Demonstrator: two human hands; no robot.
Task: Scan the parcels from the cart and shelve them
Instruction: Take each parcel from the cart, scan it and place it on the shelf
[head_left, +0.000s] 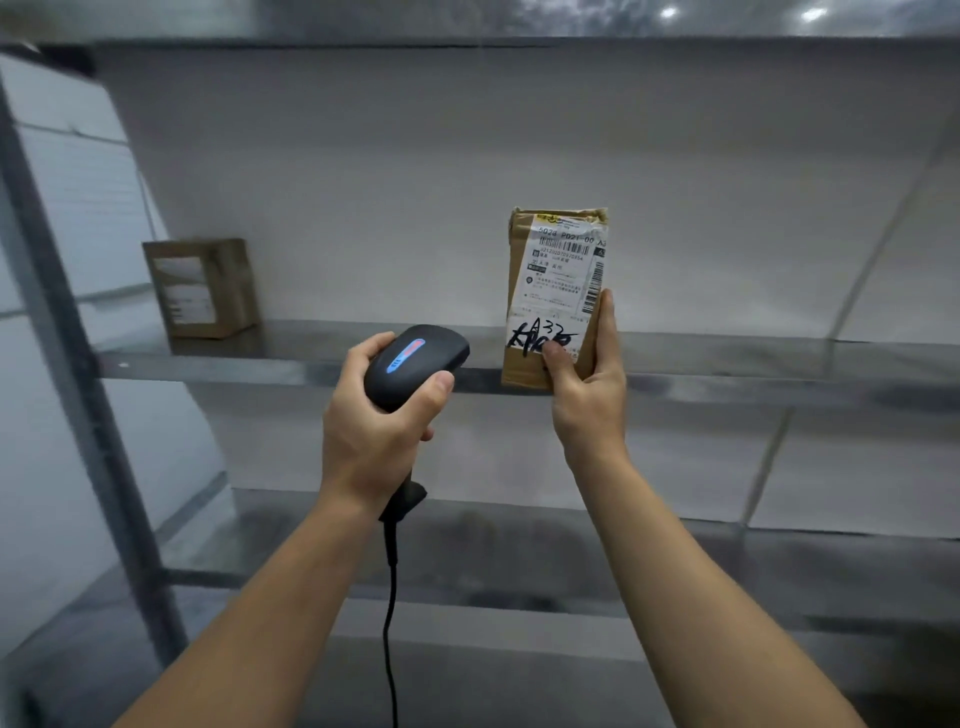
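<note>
Left grip curled tight round black scanner, thumb on its side, blue lights lit on top; cable hangs from the handle. Right grip pinches brown parcel at its lower end, thumb on the front over the handwriting (roughly "A32"), fingers up the right edge. Parcel upright, label facing camera, just right of scanner, before the middle metal shelf; cannot tell if touching. Second brown box sits on that shelf, well left.
</note>
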